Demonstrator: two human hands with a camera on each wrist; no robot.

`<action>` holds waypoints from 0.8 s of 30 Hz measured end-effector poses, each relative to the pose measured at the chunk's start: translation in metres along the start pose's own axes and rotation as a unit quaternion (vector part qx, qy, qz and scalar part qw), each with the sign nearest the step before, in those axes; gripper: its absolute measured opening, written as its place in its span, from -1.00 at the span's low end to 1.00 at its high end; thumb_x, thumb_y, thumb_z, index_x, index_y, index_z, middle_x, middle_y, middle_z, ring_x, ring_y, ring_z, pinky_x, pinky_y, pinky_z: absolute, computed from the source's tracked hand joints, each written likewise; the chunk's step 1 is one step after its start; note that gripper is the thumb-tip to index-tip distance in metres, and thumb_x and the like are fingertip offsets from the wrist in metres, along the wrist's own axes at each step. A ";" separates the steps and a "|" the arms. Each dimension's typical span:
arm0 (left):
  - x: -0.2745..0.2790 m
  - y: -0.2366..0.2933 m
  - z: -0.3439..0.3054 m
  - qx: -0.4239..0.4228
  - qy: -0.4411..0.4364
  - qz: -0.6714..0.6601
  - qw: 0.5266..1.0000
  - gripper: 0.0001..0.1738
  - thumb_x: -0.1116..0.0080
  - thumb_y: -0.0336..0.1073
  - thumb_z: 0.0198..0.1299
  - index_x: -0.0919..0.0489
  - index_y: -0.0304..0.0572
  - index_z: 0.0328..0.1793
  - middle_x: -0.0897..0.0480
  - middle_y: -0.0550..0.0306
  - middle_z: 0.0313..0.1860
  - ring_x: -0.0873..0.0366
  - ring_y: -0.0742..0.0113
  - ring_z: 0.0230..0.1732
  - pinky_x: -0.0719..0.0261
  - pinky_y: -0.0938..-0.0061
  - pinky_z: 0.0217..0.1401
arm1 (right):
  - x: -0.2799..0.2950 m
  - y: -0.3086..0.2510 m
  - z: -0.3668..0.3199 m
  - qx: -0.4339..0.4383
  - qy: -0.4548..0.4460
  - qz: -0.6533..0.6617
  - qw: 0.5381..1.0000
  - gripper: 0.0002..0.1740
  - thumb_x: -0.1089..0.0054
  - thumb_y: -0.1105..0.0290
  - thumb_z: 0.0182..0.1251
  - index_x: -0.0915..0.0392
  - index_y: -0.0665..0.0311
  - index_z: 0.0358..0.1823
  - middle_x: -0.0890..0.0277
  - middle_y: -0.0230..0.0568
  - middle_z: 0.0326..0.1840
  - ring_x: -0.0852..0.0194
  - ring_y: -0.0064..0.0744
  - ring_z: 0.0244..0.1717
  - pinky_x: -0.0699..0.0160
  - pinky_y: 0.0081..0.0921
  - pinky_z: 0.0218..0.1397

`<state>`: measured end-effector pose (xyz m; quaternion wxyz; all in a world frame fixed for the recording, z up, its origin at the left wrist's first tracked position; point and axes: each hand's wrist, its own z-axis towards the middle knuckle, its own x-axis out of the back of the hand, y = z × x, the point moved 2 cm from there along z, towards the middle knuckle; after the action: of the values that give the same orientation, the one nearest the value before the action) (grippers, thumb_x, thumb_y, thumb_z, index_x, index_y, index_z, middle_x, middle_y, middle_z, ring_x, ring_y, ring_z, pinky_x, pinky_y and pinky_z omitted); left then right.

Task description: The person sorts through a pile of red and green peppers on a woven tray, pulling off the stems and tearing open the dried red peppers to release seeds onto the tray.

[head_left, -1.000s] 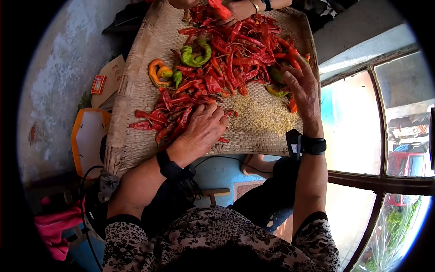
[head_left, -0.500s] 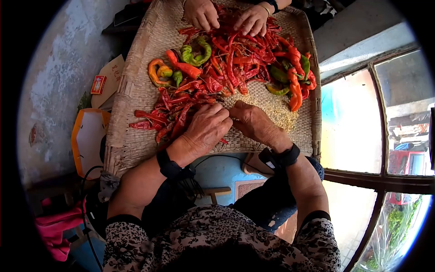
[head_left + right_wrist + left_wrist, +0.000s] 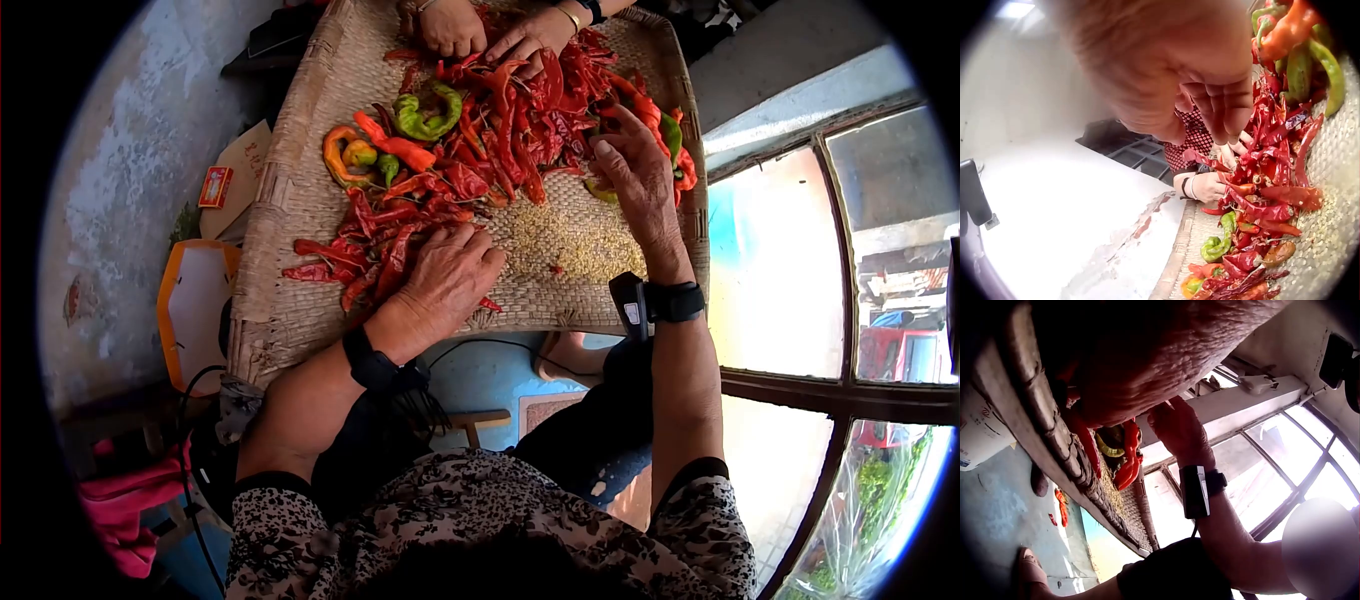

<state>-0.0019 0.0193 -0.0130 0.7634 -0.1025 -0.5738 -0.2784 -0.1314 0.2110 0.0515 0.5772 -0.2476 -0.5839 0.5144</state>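
My left hand (image 3: 447, 277) rests at the near edge of a pile of dried red chilies (image 3: 372, 240), fingers bent downward. Its fingertips are hidden, so I cannot tell whether it holds one; a red chili tip (image 3: 489, 304) pokes out below it. My right hand (image 3: 640, 190) is raised at the right of the woven tray (image 3: 560, 310), fingers apart and nothing between them. Behind it lie fresh red and green peppers (image 3: 1294, 31). Pale seeds (image 3: 575, 245) are scattered between the hands. A larger heap of red chilies (image 3: 530, 130) fills the tray's middle.
Across the tray, another person's hands (image 3: 452, 28) touch the heap. A curled green pepper (image 3: 428, 115) and an orange pepper ring (image 3: 340, 160) lie left of it. A window (image 3: 780, 270) stands at right, a wall (image 3: 130, 200) at left. An orange-rimmed container (image 3: 200, 310) stands beside the tray.
My right hand has left the left hand's fingertips and moved up and right toward the fresh peppers. The left hand stays nearly in place. The other person's hands have shifted over the heap.
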 end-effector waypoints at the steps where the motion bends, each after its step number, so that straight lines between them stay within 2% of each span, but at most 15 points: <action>1: 0.000 0.001 0.000 0.000 -0.008 -0.006 1.000 -0.83 -0.14 -0.49 0.04 -0.52 -0.26 -0.19 -0.47 0.03 -0.19 -0.43 0.11 -0.05 -0.46 0.24 0.04 | -0.001 -0.001 0.000 0.021 0.061 0.039 0.997 -0.69 -0.22 0.27 0.36 -0.57 0.38 -0.06 -0.64 -0.10 -0.32 -0.61 -0.35 -0.33 -0.58 -0.39 -0.27; 2: 0.001 0.001 0.001 0.000 -0.016 -0.011 1.000 -0.84 -0.14 -0.47 0.04 -0.53 -0.28 -0.21 -0.47 0.02 -0.18 -0.42 0.11 -0.04 -0.46 0.23 0.04 | -0.003 0.001 -0.003 0.020 0.062 0.040 0.997 -0.69 -0.22 0.26 0.36 -0.57 0.38 -0.06 -0.64 -0.10 -0.32 -0.61 -0.35 -0.33 -0.58 -0.39 -0.27; 3: 0.002 0.001 0.001 -0.001 -0.017 -0.011 1.000 -0.84 -0.14 -0.47 0.04 -0.53 -0.28 -0.21 -0.47 0.02 -0.18 -0.42 0.11 -0.04 -0.46 0.23 0.04 | -0.011 0.000 -0.009 0.046 -0.052 -0.042 0.997 -0.70 -0.22 0.28 0.36 -0.57 0.38 -0.07 -0.64 -0.11 -0.33 -0.61 -0.35 -0.32 -0.59 -0.39 -0.25; 4: 0.003 0.001 0.001 0.001 -0.015 -0.029 0.999 -0.85 -0.13 -0.47 0.03 -0.53 -0.29 -0.23 -0.47 0.01 -0.17 -0.43 0.11 -0.03 -0.46 0.24 0.05 | -0.017 0.000 -0.017 0.070 -0.165 -0.123 0.976 -0.71 -0.23 0.29 0.35 -0.58 0.38 -0.07 -0.64 -0.12 -0.33 -0.62 -0.35 -0.32 -0.59 -0.39 -0.24; 6: 0.005 -0.001 0.001 0.002 -0.014 -0.047 0.999 -0.86 -0.13 -0.47 0.03 -0.54 -0.30 -0.24 -0.47 0.00 -0.16 -0.43 0.11 -0.02 -0.47 0.25 0.05 | -0.033 -0.003 -0.035 0.007 -0.381 -0.160 0.911 -0.70 -0.27 0.29 0.31 -0.57 0.33 -0.04 -0.63 -0.19 -0.23 -0.59 -0.37 -0.25 -0.57 -0.39 -0.18; 8: 0.008 -0.008 0.002 0.022 -0.002 -0.023 0.999 -0.84 -0.11 -0.50 0.04 -0.54 -0.33 -0.21 -0.49 -0.01 -0.14 -0.43 0.09 0.00 -0.48 0.27 0.08 | -0.055 0.007 -0.054 0.059 -0.425 -0.194 0.882 -0.70 -0.34 0.34 0.19 -0.59 0.30 -0.08 -0.63 -0.12 -0.24 -0.62 -0.24 -0.22 -0.58 -0.33 -0.15; 9: 0.009 -0.012 0.002 0.026 -0.001 -0.018 0.999 -0.81 -0.10 -0.53 0.03 -0.53 -0.34 -0.18 -0.50 -0.02 -0.11 -0.44 0.07 0.01 -0.50 0.28 0.09 | -0.064 0.011 -0.064 0.060 -0.426 -0.193 0.882 -0.70 -0.34 0.34 0.19 -0.59 0.30 -0.08 -0.63 -0.12 -0.24 -0.62 -0.24 -0.22 -0.58 -0.33 -0.15; 11: 0.011 -0.015 0.003 0.038 -0.001 -0.016 0.999 -0.79 -0.10 -0.54 0.02 -0.52 -0.34 -0.16 -0.51 -0.03 -0.10 -0.44 0.06 0.01 -0.51 0.27 0.08 | -0.075 0.012 -0.077 0.131 -0.383 -0.180 0.897 -0.70 -0.33 0.39 0.13 -0.60 0.29 -0.09 -0.63 -0.10 -0.29 -0.62 -0.10 -0.23 -0.58 -0.28 -0.15; 14: 0.011 -0.017 0.002 0.046 0.000 -0.009 0.999 -0.74 -0.11 -0.55 0.01 -0.51 -0.33 -0.11 -0.51 -0.03 -0.08 -0.45 0.05 0.02 -0.54 0.24 0.03 | -0.080 0.013 -0.082 0.119 -0.371 -0.183 0.903 -0.71 -0.30 0.41 0.16 -0.60 0.28 -0.08 -0.62 -0.07 -0.31 -0.61 -0.02 -0.26 -0.58 -0.24 -0.17; 21: 0.011 -0.019 0.003 0.047 -0.021 0.018 0.999 -0.68 -0.16 -0.51 -0.01 -0.53 -0.29 -0.06 -0.54 0.02 -0.17 -0.47 0.07 -0.03 -0.51 0.25 0.00 | -0.077 0.009 -0.078 0.106 -0.370 -0.203 0.900 -0.74 -0.25 0.42 0.19 -0.60 0.26 -0.08 -0.60 -0.01 -0.30 -0.59 0.00 -0.27 -0.57 -0.21 -0.18; 24: 0.010 -0.020 0.004 0.048 -0.037 0.037 0.998 -0.72 -0.18 -0.48 -0.01 -0.55 -0.27 -0.10 -0.53 0.04 -0.21 -0.47 0.09 -0.06 -0.50 0.26 -0.02 | -0.053 -0.001 -0.070 0.130 -0.414 -0.171 0.884 -0.79 -0.25 0.43 0.20 -0.59 0.29 -0.14 -0.59 -0.03 -0.35 -0.60 -0.06 -0.31 -0.56 -0.24 -0.23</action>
<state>-0.0137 0.0019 -0.0056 0.7555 -0.0971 -0.6099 -0.2188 -0.0550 0.1859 0.0168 0.3890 0.1691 -0.7309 0.5347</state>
